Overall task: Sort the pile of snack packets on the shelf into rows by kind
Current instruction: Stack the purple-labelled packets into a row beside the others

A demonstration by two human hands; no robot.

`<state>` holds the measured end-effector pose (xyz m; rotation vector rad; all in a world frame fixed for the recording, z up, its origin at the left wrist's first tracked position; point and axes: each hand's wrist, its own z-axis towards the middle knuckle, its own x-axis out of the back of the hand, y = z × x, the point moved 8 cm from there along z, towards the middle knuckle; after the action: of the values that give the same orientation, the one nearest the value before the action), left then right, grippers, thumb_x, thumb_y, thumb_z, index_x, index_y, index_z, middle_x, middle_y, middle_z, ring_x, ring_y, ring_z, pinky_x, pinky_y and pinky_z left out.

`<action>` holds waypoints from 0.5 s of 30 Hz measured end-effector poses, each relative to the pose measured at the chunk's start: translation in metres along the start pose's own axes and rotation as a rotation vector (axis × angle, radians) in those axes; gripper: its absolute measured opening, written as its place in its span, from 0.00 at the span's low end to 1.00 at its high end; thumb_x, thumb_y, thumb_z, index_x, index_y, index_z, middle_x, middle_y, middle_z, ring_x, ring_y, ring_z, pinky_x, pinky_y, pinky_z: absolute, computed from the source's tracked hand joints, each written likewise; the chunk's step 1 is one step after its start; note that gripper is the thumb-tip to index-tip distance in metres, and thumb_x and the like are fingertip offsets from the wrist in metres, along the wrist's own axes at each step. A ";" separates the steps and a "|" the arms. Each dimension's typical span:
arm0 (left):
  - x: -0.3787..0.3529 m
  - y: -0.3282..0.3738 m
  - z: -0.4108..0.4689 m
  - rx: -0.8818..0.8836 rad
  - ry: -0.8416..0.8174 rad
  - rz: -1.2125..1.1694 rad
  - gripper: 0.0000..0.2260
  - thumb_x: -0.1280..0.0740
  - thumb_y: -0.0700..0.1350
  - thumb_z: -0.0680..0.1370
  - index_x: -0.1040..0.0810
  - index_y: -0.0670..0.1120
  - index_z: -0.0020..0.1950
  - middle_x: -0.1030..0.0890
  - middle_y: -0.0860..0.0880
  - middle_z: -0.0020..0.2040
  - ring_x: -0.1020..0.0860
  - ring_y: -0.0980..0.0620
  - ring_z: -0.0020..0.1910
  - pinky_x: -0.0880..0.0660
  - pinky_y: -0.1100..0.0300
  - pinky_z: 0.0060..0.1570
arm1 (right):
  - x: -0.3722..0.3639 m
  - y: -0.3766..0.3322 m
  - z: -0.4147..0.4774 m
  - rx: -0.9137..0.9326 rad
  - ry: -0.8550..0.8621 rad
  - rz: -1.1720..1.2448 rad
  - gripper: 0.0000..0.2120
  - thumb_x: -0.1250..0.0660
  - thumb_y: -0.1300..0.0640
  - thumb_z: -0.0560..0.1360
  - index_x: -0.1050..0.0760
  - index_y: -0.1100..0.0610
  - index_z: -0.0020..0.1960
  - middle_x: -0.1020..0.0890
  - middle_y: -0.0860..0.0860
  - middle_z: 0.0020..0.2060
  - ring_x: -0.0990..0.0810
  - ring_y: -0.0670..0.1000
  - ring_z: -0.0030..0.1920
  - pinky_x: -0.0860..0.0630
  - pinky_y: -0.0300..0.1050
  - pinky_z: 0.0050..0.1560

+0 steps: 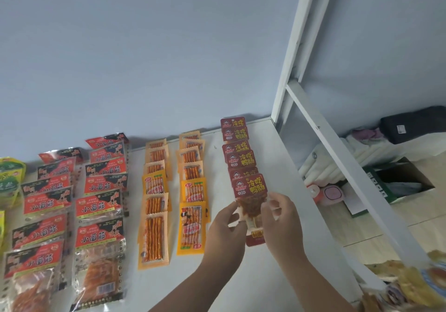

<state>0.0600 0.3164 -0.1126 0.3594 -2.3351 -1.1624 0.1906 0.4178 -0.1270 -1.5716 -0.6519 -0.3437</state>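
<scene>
On the white shelf [284, 215] a row of dark red packets [237, 147] with yellow lettering runs from the back wall toward me. The nearest dark red packet [249, 188] is pinched at its clear lower part by my left hand [225, 229] and my right hand [282, 222], one on each side. Another dark red packet [254, 239] peeks out beneath them. Left of this row lie two rows of orange stick-snack packets [193, 191], then two rows of red-and-black packets [101, 205].
Green and yellow packets [9, 181] sit at the far left edge. A white metal rack post [296, 50] and slanted rail border the shelf on the right. A pile of mixed packets [415, 285] lies at bottom right. Boxes and bags lie on the floor beyond.
</scene>
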 end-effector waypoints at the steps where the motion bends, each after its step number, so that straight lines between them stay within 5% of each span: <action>1: -0.001 -0.007 -0.005 0.015 -0.016 -0.003 0.19 0.37 0.41 0.84 0.28 0.54 0.74 0.25 0.59 0.59 0.24 0.62 0.51 0.26 0.76 0.33 | 0.000 0.006 -0.009 -0.023 0.008 -0.008 0.15 0.36 0.50 0.80 0.26 0.53 0.65 0.20 0.50 0.58 0.21 0.49 0.56 0.19 0.49 0.57; 5: -0.006 -0.035 -0.024 0.040 -0.083 0.006 0.19 0.37 0.39 0.82 0.30 0.64 0.64 0.23 0.58 0.61 0.23 0.57 0.60 0.22 0.68 0.50 | 0.000 0.025 -0.037 -0.068 0.035 -0.145 0.16 0.34 0.49 0.78 0.25 0.53 0.64 0.19 0.50 0.57 0.21 0.49 0.54 0.21 0.50 0.58; 7: -0.008 -0.044 -0.031 0.052 -0.119 0.016 0.21 0.37 0.39 0.82 0.29 0.63 0.67 0.23 0.60 0.59 0.24 0.55 0.63 0.21 0.59 0.62 | -0.001 0.027 -0.045 -0.046 0.029 -0.216 0.17 0.34 0.48 0.78 0.24 0.53 0.64 0.19 0.51 0.56 0.22 0.50 0.54 0.22 0.49 0.57; 11: -0.005 -0.040 -0.035 0.026 -0.217 0.005 0.24 0.37 0.37 0.81 0.30 0.64 0.67 0.26 0.66 0.55 0.25 0.54 0.64 0.24 0.60 0.61 | 0.000 0.022 -0.048 0.015 0.007 -0.231 0.17 0.35 0.48 0.78 0.24 0.53 0.65 0.19 0.50 0.57 0.22 0.50 0.54 0.21 0.49 0.56; 15: 0.006 -0.041 -0.038 0.003 -0.258 0.034 0.29 0.35 0.42 0.80 0.36 0.53 0.80 0.29 0.53 0.76 0.32 0.51 0.76 0.31 0.48 0.74 | 0.004 0.022 -0.052 -0.017 -0.060 -0.149 0.19 0.37 0.48 0.80 0.29 0.51 0.70 0.22 0.49 0.62 0.23 0.48 0.58 0.20 0.49 0.59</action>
<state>0.0758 0.2637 -0.1240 0.1779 -2.5516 -1.2534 0.2149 0.3679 -0.1361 -1.5580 -0.8170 -0.4147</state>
